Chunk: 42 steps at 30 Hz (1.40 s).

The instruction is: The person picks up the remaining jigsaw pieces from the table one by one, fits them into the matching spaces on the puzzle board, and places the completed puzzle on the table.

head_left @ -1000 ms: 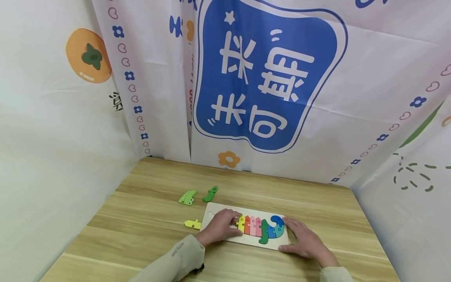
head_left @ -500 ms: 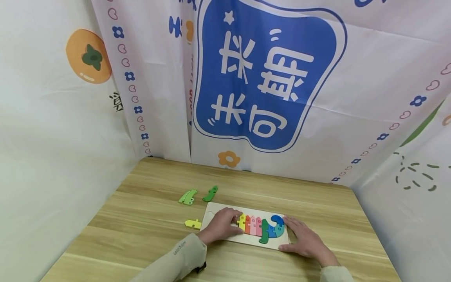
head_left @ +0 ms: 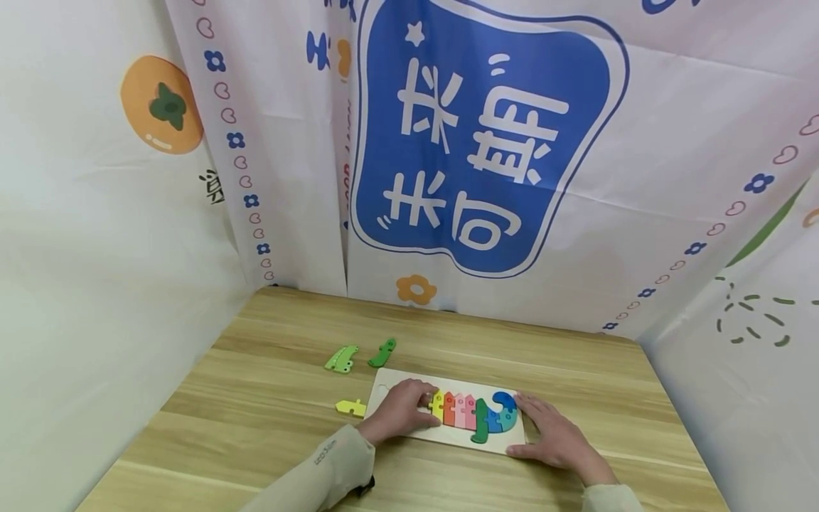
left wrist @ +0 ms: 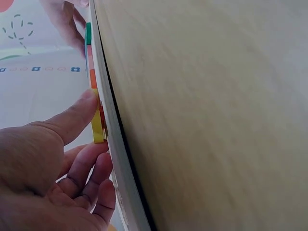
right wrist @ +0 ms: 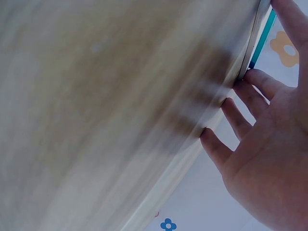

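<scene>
A pale wooden puzzle board (head_left: 398, 375) lies near the front of the table. My left hand (head_left: 398, 411) reaches over its left part and pinches a yellow puzzle piece (left wrist: 98, 126) between thumb and fingers, one at each end of it. That piece stands slightly proud of the board, beside an orange piece (head_left: 449, 410). Pink pieces (head_left: 465, 411), a green leg piece (head_left: 480, 422) and blue tail pieces (head_left: 494, 421) continue to the right. My right hand (head_left: 555, 435) rests at the board's right end, thumb at the near corner, fingers spread along the edge and table.
Loose on the table (head_left: 294, 341) are a light green crocodile-head piece (head_left: 342, 358) and a dark green piece (head_left: 382, 352) behind the board. Another yellow piece (head_left: 348, 407) lies at its left edge. Printed cloth walls (head_left: 294, 235) enclose the table's back and sides.
Both hands stay where they were. The pinched yellow piece shifts very slightly right, then back left; the board and loose pieces look unchanged.
</scene>
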Tool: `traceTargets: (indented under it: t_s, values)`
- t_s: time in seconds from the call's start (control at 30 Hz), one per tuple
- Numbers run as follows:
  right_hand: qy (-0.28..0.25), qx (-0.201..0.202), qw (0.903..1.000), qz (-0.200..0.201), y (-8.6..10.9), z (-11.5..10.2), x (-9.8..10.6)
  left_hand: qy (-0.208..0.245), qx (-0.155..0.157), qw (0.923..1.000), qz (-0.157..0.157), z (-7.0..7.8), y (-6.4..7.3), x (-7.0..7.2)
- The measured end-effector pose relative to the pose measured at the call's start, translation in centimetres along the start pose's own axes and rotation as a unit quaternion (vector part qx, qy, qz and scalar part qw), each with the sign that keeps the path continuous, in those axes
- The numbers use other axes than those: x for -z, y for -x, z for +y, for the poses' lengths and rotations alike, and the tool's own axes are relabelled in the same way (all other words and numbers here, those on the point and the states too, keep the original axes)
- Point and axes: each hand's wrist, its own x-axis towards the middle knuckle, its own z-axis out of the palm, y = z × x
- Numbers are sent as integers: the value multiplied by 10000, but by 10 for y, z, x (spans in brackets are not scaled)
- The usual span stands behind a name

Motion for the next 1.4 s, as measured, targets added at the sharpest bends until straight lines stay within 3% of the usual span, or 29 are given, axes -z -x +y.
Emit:
traceTargets:
  t_s: [0.57,1.0,1.23,1.4]
  values:
    - [46,41,10000,53,0,-1,0,-519,-138,9985,91,1,0,-5]
    - [70,12,10000,28,0,2,-2,-673,-37,9977,63,-3,1,-7]
    - [50,17,10000,7,-1,1,-2,-267,-22,9996,-26,-5,3,5]
    - [45,3,10000,10,0,0,-1,-35,-72,9997,227,-20,-1,22]
